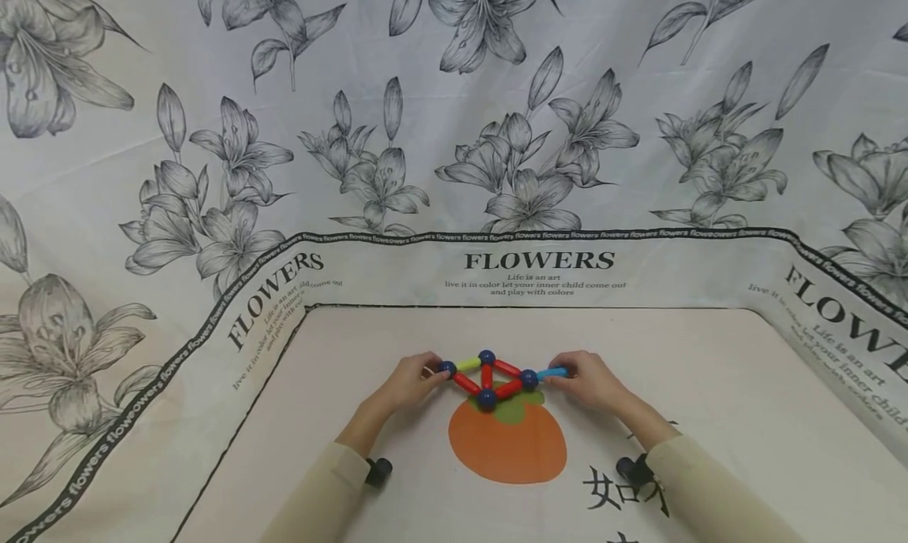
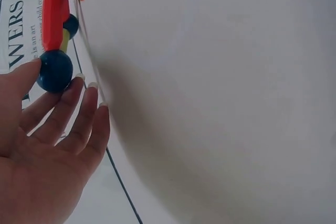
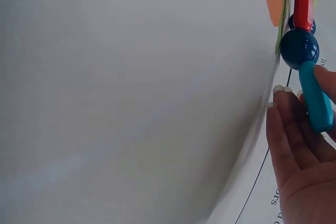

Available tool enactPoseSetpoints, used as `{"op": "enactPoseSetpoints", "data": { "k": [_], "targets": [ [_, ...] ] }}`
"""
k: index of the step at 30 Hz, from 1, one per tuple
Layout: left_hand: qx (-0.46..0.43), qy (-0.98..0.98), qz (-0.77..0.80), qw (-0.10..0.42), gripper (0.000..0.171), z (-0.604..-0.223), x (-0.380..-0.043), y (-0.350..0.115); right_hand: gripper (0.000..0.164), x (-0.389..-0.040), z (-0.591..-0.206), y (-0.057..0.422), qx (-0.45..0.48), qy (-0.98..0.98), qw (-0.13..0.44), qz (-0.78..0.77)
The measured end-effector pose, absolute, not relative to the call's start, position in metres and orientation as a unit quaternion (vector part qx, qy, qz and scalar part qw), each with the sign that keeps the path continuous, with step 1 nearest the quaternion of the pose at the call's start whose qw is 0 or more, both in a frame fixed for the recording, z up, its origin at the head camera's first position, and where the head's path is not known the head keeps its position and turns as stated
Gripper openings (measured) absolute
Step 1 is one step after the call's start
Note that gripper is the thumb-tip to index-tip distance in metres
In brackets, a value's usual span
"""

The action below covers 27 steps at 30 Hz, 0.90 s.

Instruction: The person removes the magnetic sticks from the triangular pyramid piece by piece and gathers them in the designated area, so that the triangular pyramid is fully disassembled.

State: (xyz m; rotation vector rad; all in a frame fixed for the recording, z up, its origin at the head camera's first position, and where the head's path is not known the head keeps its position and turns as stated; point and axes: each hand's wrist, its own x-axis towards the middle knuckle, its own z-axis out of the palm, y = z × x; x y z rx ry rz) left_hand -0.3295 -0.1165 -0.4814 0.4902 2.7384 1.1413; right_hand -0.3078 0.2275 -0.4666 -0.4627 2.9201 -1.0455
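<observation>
A magnetic building figure of dark blue balls and coloured rods is held over the cloth. Its red rods [image 1: 507,388] and one yellow-green rod [image 1: 467,365] join the balls into two triangles sharing a middle red rod. My left hand [image 1: 410,384] pinches the leftmost blue ball [image 2: 55,71] between thumb and fingers. On the other side, my right hand [image 1: 590,381] grips a light blue rod [image 3: 316,98] by its outer part. That rod's inner end meets the rightmost blue ball [image 3: 300,49].
Below the figure, the pale cloth [image 1: 383,480] bears a printed orange persimmon [image 1: 507,444] and dark characters [image 1: 612,486]. Flower-printed fabric [image 1: 528,165] rises behind and at both sides. A small black device [image 1: 379,471] sits at the left wrist, another [image 1: 635,470] at the right.
</observation>
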Motion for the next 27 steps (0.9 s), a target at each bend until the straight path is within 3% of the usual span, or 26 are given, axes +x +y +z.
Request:
{"op": "enactPoseSetpoints", "data": {
  "k": [20,27],
  "targets": [
    [0.148,0.922,0.343,0.104,0.035,-0.4791,-0.3333,-0.1179,0.021,-0.3129,-0.4691,0.2303,-0.168,0.931,0.037,-0.322],
    [0.146,0.912,0.367,0.114,0.034,-0.4817,-0.3336,-0.1162,0.035,-0.3140,-0.4625,0.2234,-0.200,0.930,0.025,-0.307]
  ]
}}
